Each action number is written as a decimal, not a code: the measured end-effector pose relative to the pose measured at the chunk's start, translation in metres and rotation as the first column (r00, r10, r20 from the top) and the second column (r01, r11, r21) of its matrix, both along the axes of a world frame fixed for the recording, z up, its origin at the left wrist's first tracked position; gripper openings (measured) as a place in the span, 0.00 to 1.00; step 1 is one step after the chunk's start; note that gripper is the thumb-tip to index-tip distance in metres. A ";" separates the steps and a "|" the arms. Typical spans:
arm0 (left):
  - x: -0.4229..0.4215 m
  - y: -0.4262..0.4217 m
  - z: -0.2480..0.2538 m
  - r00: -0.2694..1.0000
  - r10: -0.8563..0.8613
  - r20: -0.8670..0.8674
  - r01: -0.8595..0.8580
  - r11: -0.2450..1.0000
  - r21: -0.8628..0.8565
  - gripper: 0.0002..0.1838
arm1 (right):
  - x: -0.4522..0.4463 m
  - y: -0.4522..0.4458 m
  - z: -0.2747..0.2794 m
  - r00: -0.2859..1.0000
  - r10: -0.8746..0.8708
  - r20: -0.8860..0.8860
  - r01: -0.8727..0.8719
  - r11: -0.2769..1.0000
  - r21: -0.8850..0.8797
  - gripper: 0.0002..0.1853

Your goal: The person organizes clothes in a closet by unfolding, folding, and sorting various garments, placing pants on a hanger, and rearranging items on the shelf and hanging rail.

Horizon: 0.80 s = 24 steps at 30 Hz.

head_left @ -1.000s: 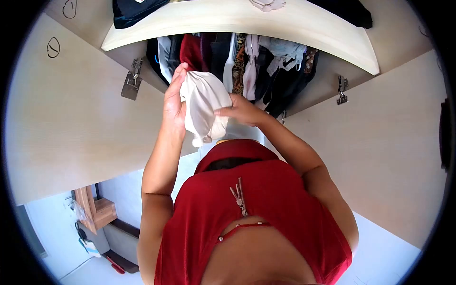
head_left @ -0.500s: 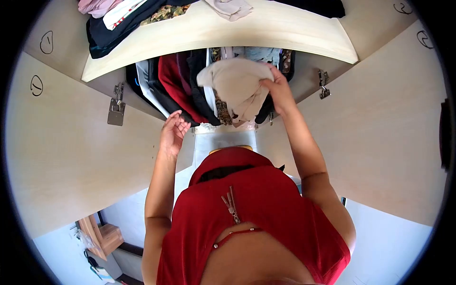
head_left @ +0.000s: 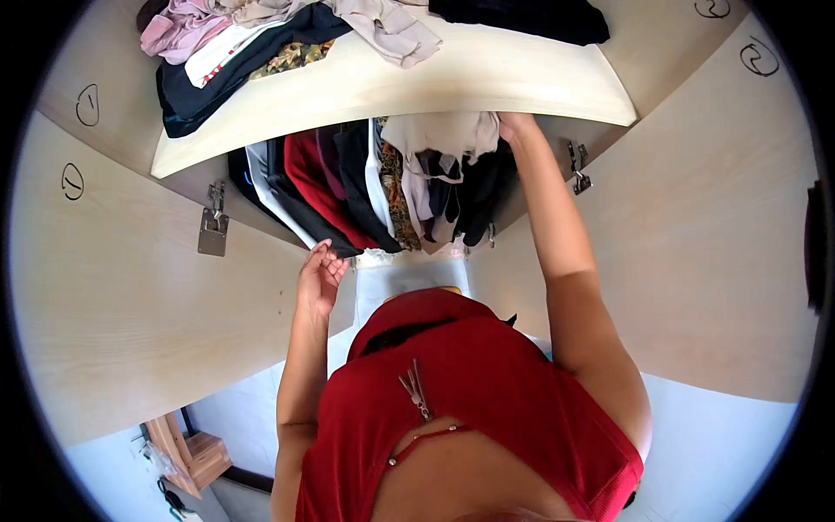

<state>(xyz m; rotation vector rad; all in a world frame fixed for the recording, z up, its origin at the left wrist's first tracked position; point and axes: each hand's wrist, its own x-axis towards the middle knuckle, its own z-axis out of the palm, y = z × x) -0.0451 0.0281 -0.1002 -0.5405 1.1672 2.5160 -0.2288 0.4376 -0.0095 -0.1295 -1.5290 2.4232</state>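
Observation:
Under the shelf, my right hand (head_left: 517,127) grips the edge of a beige cloth (head_left: 444,135); its fingertips are partly hidden by the shelf edge. The cloth hangs in front of a row of hanging clothes, among them a red garment (head_left: 317,187) and a patterned one (head_left: 397,204). Beside the lower left end of that row, my left hand (head_left: 323,277) is raised with its fingers loosely curled and apart, holding nothing.
A pale shelf (head_left: 400,83) crosses above, with a dark pile (head_left: 196,91) at left and black cloth (head_left: 531,19) at right. Hinged doors stand open at left (head_left: 148,287) and right (head_left: 696,235). A wooden piece (head_left: 196,457) is at lower left.
The beige cloth has left my left hand and moved right and up under the shelf in my right hand. My left hand has lowered. The view has tilted, showing more of the shelf.

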 end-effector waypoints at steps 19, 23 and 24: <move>0.022 -0.010 -0.009 0.995 0.095 0.029 -0.093 0.993 -0.071 0.10 | -0.060 -0.014 -0.062 0.823 -0.005 -0.568 0.565 0.112 0.817 0.25; 0.006 0.003 0.027 0.993 0.039 -0.115 -0.071 0.956 -0.286 0.09 | -0.057 -0.014 -0.068 0.808 0.034 -0.589 0.586 0.062 0.808 0.24; 0.002 0.009 0.043 0.983 0.010 -0.183 -0.077 0.929 -0.362 0.09 | -0.061 -0.015 -0.073 0.810 0.020 -0.586 0.586 0.005 0.810 0.23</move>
